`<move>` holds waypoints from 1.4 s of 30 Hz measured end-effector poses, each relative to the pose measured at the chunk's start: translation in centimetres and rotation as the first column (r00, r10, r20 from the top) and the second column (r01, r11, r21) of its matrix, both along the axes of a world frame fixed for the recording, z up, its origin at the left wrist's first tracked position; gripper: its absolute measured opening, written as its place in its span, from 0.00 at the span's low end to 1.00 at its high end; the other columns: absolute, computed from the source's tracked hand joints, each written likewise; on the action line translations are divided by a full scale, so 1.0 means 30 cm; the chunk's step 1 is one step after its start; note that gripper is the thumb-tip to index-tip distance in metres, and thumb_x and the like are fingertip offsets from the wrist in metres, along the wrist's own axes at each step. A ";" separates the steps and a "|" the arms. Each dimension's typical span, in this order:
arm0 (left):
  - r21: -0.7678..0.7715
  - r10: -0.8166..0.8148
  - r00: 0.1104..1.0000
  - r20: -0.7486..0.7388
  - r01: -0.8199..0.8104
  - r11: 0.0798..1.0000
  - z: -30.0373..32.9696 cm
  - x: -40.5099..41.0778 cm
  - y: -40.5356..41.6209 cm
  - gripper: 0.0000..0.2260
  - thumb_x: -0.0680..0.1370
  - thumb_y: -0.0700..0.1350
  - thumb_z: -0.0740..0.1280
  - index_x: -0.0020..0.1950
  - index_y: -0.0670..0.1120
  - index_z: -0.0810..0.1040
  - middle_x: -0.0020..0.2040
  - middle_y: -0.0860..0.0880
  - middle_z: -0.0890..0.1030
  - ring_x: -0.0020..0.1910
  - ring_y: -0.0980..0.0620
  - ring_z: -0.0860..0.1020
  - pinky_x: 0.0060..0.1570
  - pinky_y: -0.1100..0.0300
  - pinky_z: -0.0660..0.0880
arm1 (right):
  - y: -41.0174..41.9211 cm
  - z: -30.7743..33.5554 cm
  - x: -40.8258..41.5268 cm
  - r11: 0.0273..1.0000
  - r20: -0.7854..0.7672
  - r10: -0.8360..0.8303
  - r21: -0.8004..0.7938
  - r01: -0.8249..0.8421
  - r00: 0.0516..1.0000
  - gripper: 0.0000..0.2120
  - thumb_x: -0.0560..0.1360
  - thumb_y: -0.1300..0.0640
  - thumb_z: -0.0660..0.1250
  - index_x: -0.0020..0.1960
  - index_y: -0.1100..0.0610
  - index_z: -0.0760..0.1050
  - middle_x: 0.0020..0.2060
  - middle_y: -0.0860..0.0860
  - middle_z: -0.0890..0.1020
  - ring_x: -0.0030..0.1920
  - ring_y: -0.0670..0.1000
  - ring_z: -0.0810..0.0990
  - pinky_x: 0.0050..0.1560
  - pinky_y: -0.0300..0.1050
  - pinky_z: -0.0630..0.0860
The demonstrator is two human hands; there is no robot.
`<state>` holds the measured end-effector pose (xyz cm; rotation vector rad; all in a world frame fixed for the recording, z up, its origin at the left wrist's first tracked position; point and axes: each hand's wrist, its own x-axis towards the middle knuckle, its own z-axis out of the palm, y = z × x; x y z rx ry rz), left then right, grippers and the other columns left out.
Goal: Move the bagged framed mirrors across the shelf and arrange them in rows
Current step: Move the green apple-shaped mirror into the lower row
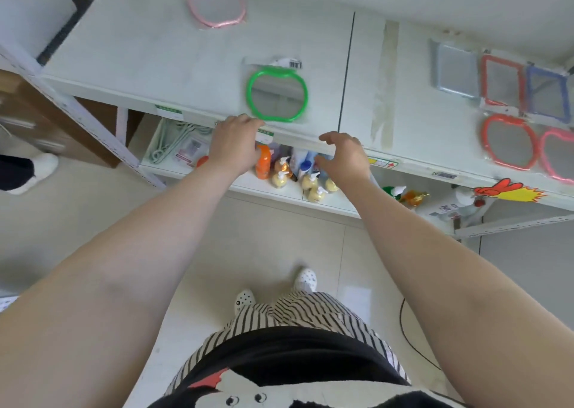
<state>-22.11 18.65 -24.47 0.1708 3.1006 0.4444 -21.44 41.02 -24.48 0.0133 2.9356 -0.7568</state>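
Both hands hover empty and loosely spread, left hand (236,146) touching the white shelf (155,53) edge, right hand (343,156) near; bagged green apple-shaped framed mirror (277,94) lies mid-frame, seemingly awaiting transfer to the rows at right.

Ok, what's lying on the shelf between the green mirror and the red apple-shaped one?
Head view: only bare shelf top between the green mirror and the red apple-shaped mirror, crossed by a dark seam and a tape strip.

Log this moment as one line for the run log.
left hand open near green mirror | right hand open, empty | pink mirror far back | five mirrors grouped right
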 end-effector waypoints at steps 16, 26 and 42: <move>0.010 0.057 0.997 0.056 -0.058 0.998 0.002 -0.396 -0.154 0.21 0.74 0.44 0.65 0.67 0.45 0.72 0.62 0.40 0.75 0.61 0.38 0.73 0.58 0.49 0.69 | -0.149 -0.019 -0.415 0.997 -0.029 -0.041 0.064 0.043 0.999 0.20 0.74 0.53 0.68 0.65 0.51 0.73 0.60 0.51 0.78 0.64 0.54 0.72 0.55 0.47 0.73; 0.117 -0.064 0.967 0.248 0.036 0.993 -0.052 -0.563 -0.238 0.22 0.75 0.46 0.66 0.68 0.42 0.70 0.63 0.39 0.74 0.63 0.39 0.72 0.60 0.48 0.71 | -0.255 -0.050 -0.508 0.956 0.097 -0.291 0.077 0.284 0.952 0.25 0.74 0.51 0.68 0.69 0.51 0.67 0.63 0.54 0.75 0.65 0.56 0.71 0.56 0.50 0.74; 0.728 -0.434 0.618 0.655 -0.362 0.582 -0.061 -0.620 -0.295 0.18 0.72 0.35 0.71 0.61 0.41 0.78 0.49 0.44 0.82 0.45 0.47 0.80 0.57 0.46 0.76 | -0.538 -0.027 -0.221 0.042 0.407 -0.872 -0.495 0.868 0.274 0.15 0.71 0.62 0.69 0.58 0.59 0.76 0.37 0.48 0.78 0.37 0.48 0.77 0.43 0.41 0.76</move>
